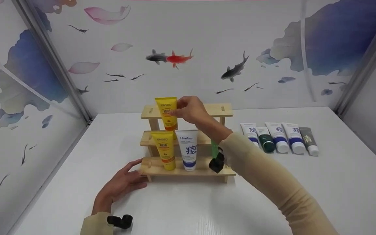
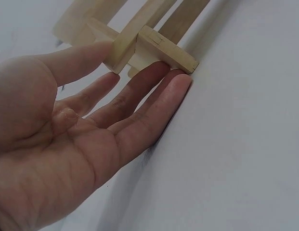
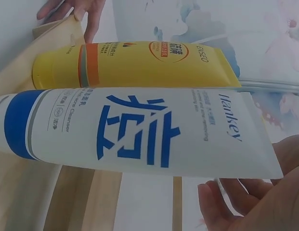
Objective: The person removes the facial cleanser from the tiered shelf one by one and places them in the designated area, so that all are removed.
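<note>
Side wall, left: white panel [image 1: 8, 117] printed with grey-and-blue lotus shapes and dark fish.
Left hand: the left hand [image 1: 124, 182] is at the left end of the wooden rack [image 1: 201, 164], touching its lowest step; in the left wrist view the thumb meets the board and the loosely extended fingers reach the leg below, spread a little apart.
Rack: three steps of pale wood, standing on the white table [image 1: 188, 205].
Lowest step, left: front yellow ENSEO tube [image 1: 164, 150], upright, cap down.
Above and behind it: raised yellow ENSEO tube [image 1: 166, 112], nearly upright, in front of the top step; its lower end is hidden, so I cannot tell whether it rests on the middle step.
Right hand: the right hand [image 1: 191, 109] pinches that raised tube by its right edge, thumb across the front.
Lowest step, centre: white Hankey cleanser tube [image 1: 188, 150], upright, just beside the front yellow one.
Behind the right wrist: green object [image 1: 214, 150], mostly covered.
Table, right of rack: white tube [image 1: 248, 130], green-capped tube [image 1: 266, 140], two more white tubes [image 1: 276, 137] and grey tube [image 1: 308, 140], lying side by side, caps toward the person.
</note>
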{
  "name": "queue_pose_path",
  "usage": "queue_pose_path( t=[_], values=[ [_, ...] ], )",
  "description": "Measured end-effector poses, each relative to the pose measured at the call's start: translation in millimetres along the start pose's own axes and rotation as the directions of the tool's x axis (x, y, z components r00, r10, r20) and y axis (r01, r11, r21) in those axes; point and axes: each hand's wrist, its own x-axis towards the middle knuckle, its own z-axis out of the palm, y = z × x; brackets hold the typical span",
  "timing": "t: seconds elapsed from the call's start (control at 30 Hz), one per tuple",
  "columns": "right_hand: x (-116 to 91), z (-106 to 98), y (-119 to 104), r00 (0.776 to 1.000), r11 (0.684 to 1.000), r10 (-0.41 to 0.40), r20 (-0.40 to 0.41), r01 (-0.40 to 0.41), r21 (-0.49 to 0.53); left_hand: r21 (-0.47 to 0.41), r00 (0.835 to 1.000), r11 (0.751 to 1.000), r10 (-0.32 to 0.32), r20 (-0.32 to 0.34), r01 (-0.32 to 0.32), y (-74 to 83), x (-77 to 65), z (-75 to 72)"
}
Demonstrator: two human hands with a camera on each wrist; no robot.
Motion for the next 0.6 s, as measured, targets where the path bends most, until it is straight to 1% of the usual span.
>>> queue_pose_path(
  t=[0.13, 0.4, 0.6],
  values=[
    [0.0, -4.8, 0.5, 0.999, 0.999, -0.021, -0.026, 0.022, 0.025, 0.007, 1.000, 1.000, -0.001, 0.002, 0.001, 1.0, -0.6, 0.0],
    [-12.3, -26.0, -1.3, 0.991, 0.989, -0.098, -0.089, 0.107, 0.105, 0.014, 1.000, 1.000, -0.004, -0.009, 0.005, 2.3, -0.7, -0.4],
    [-21.9, -43.3, 10.7, 0.981, 0.979, -0.157, -0.118, 0.170, 0.113, 0.011, 1.000, 1.000, -0.008, 0.001, 0.008, 0.7, -1.1, 0.3]
  ],
)
